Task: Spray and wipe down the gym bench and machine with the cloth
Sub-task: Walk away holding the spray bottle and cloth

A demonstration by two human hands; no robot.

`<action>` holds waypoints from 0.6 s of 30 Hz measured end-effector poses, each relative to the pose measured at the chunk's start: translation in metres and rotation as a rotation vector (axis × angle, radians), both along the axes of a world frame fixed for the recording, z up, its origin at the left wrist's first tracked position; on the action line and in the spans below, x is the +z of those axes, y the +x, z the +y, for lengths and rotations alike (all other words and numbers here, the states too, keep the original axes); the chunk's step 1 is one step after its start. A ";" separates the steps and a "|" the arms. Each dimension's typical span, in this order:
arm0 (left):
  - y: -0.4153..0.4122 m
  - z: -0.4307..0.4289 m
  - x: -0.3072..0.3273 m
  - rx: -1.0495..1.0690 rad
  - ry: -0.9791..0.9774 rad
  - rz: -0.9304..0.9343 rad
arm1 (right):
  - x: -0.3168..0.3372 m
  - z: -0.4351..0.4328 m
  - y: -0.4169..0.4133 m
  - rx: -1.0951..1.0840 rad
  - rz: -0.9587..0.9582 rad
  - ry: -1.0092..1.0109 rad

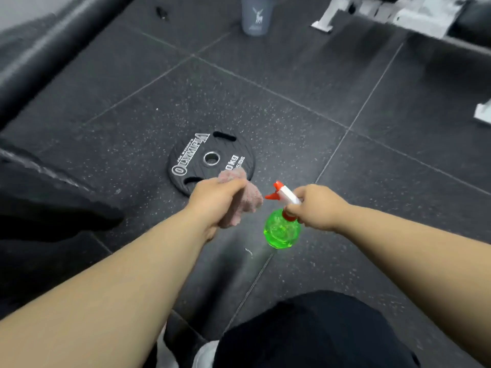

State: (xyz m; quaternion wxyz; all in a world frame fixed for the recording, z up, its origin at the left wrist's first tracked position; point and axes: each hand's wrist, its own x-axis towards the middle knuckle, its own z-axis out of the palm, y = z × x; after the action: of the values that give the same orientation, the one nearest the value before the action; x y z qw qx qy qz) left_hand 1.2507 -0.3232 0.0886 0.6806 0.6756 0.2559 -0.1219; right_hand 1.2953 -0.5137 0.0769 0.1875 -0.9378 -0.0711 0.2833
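1. Dark grey rubber-tile floor [292, 81], gym room, matte, speckled with white flecks, thin straight seams between the square tiles.
2. Black padded gym bench roll [39, 49], upper left, cylindrical, smooth vinyl sheen, blurred. A second black pad [42, 197] juts in at mid-left, stitched edge, low over the floor.
3. White-painted metal machine frame [385, 14], top right, angular, blurred; another white foot [483, 115] at the right edge.
4. Black fabric trouser leg [318, 335], bottom centre; white shoe [204, 354] just beside it.
5. Black round rubber weight plate [194, 158], flat on the floor, centre; steel-ringed hole, two slot grips, ribbed face, white lettering.
6. Grey matte plastic tumbler [256, 15], upright on the floor, top centre, white deer logo.
7. Left hand [215, 203], bare forearm, fingers curled tight and clamped on the pink fluffy terry cloth [244, 205]; cloth bunched, hangs over the plate's near edge, well apart from bench and machine.
8. Right hand [318, 205], fingers wrapped round the neck of the translucent green round-bodied plastic spray bottle [281, 229]; white head, red nozzle and trigger point left toward the cloth, nozzle just beside it. Bottle held in air above the floor, tilted. Trigger lever shows clear of the fingers.
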 end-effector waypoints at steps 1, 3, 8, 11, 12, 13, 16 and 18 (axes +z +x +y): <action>0.005 -0.010 0.016 -0.023 -0.003 -0.039 | 0.021 -0.011 -0.004 -0.024 -0.052 0.008; 0.013 -0.031 0.052 -0.079 -0.055 -0.106 | 0.067 -0.033 -0.016 -0.080 -0.170 0.033; 0.027 -0.081 0.123 -0.204 -0.128 -0.256 | 0.158 -0.095 -0.035 -0.310 -0.383 0.092; 0.040 -0.100 0.132 -0.256 -0.152 -0.293 | 0.165 -0.113 -0.024 -0.451 -0.443 0.163; 0.050 -0.112 0.129 -0.299 -0.148 -0.286 | 0.160 -0.122 -0.019 -0.518 -0.435 0.182; 0.061 -0.121 0.122 -0.336 -0.160 -0.280 | 0.150 -0.130 -0.014 -0.569 -0.428 0.197; 0.097 -0.151 0.085 -0.396 -0.131 -0.264 | 0.106 -0.152 0.005 -0.714 -0.342 0.200; 0.120 -0.164 0.058 -0.438 -0.158 -0.225 | 0.074 -0.167 0.021 -0.787 -0.308 0.182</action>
State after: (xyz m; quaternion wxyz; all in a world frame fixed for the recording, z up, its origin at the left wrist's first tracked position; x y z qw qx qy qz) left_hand 1.3705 -0.4873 0.1463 0.7127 0.6691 0.0159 -0.2101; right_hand 1.3161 -0.6803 0.1509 0.3504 -0.9044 0.2401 0.0394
